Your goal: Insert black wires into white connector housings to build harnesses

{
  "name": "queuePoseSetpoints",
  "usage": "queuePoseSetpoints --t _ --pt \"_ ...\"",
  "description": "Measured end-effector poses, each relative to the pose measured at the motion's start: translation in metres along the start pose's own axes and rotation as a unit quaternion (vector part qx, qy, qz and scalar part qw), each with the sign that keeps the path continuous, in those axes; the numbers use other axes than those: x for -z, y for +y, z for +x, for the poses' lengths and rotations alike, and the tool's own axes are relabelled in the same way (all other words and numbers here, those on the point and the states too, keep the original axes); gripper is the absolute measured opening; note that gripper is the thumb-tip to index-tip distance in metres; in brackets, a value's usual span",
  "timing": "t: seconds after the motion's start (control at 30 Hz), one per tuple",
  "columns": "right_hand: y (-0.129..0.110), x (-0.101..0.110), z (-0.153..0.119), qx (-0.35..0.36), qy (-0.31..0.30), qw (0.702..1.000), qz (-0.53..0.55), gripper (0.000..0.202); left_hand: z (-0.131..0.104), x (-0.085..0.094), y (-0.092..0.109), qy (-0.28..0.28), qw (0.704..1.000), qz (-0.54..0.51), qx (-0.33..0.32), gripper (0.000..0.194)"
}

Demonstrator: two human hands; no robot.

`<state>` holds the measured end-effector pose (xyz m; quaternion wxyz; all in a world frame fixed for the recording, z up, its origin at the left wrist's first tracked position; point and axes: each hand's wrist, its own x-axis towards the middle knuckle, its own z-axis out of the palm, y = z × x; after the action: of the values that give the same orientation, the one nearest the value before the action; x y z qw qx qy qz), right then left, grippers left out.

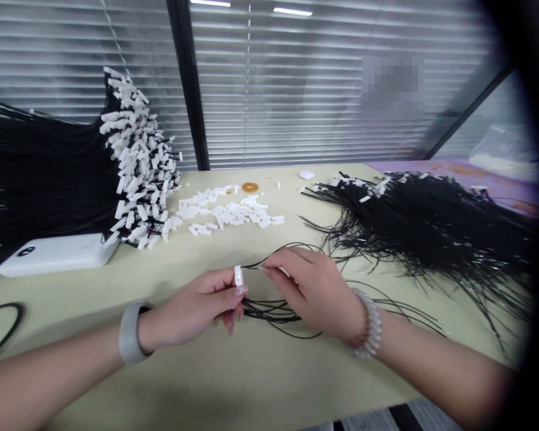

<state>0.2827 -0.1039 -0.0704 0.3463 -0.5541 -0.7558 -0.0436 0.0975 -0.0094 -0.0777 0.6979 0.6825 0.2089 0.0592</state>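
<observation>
My left hand (pixel 215 299) is closed on a white connector (pixel 238 276) between thumb and forefinger, with several thin black wires (pixel 272 310) running rightward from its fingers. Just to the right, my right hand (pixel 314 284) pinches a thin black wire near its end, a little apart from the connector. Behind the hands, loose white connectors (pixel 233 214) lie scattered on the table. At the right sits a tangled pile of black wires (pixel 431 227), some with white connectors on their ends.
A large stack of black wires with white ends (pixel 49 173) fills the left. Before it lies a white phone-like device (pixel 67 254). An orange ring (pixel 250 187) and small white item (pixel 306 175) rest near the back edge. A black loop (pixel 9 323) lies at far left.
</observation>
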Motion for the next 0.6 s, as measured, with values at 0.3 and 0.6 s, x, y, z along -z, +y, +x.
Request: queuePoseSetpoints --t 0.3,0.6 --pt "0.0081 -0.0002 -0.0002 0.068 -0.029 0.993 -0.088 0.014 0.0008 0.0008 -0.0014 -0.002 1.000 0.020 0.000 0.024" --pt "0.0057 -0.0016 0.0031 0.150 0.002 0.975 -0.166 0.016 0.0010 -0.0024 -0.0007 -0.001 0.999 0.045 0.001 0.024"
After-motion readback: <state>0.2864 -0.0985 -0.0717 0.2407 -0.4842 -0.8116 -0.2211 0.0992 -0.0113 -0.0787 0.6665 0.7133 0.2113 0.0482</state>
